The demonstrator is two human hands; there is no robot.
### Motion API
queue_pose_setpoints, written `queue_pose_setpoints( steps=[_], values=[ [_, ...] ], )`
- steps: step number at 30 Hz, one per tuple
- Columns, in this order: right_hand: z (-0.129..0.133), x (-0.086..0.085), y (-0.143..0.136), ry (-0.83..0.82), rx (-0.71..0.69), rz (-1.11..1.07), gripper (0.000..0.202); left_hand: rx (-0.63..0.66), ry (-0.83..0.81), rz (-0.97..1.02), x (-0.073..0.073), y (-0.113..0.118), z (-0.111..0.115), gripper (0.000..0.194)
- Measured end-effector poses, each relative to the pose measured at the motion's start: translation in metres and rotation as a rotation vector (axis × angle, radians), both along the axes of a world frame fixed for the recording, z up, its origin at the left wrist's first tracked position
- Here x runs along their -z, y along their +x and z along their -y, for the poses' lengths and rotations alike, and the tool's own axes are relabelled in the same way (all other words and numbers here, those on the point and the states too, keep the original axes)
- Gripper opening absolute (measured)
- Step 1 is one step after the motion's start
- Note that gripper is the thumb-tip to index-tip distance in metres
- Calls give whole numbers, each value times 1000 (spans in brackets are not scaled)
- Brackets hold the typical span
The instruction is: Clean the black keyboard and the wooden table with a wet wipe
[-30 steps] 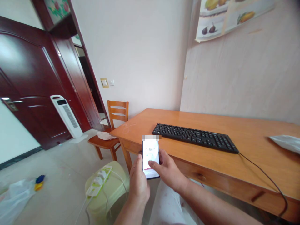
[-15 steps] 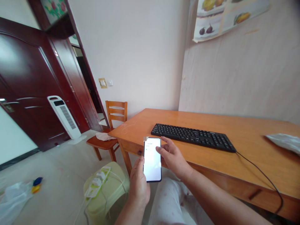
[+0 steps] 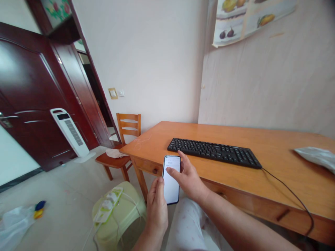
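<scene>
A smartphone [image 3: 172,186] with a lit, mostly white screen is held upright above my lap, just off the table's front edge. My left hand [image 3: 157,200] is closed around its left side, thumb along the edge. On the other side, my right hand [image 3: 190,176] has its fingers at the phone's upper right edge, and its thumb reaches over the upper part of the screen. The small writing on the screen cannot be read. Behind the phone, a black keyboard [image 3: 213,152] lies on the wooden table [image 3: 261,134].
The keyboard's cable [image 3: 288,191] hangs over the table's front edge. A plastic bag [image 3: 315,157] lies at the right. Left of me, a green stool [image 3: 123,223] bears a power strip [image 3: 108,205]. A wooden chair [image 3: 128,127] and a white tower fan [image 3: 70,132] stand farther back.
My right thumb has moved left across the screen. The phone has tilted slightly, and the view has shifted a little.
</scene>
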State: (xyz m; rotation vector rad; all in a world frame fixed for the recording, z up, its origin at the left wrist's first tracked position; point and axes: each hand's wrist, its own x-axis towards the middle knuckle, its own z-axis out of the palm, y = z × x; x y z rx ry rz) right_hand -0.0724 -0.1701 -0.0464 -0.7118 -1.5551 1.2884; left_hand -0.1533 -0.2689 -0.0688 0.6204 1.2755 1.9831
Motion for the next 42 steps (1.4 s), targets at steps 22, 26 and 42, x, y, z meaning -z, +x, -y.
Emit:
queue_pose_setpoints(
  steps=[22, 26, 42],
  values=[
    [11, -5, 9, -343, -204, -132, 51, -22, 62, 206, -16, -1, -4, 38],
    [15, -5, 14, -341, -244, -51, 34, -42, 82, 232, -18, -4, -6, 34],
    [21, 2, 18, -245, -283, 1, 20, -77, 95, 231, -21, -8, -7, 32]
  ],
)
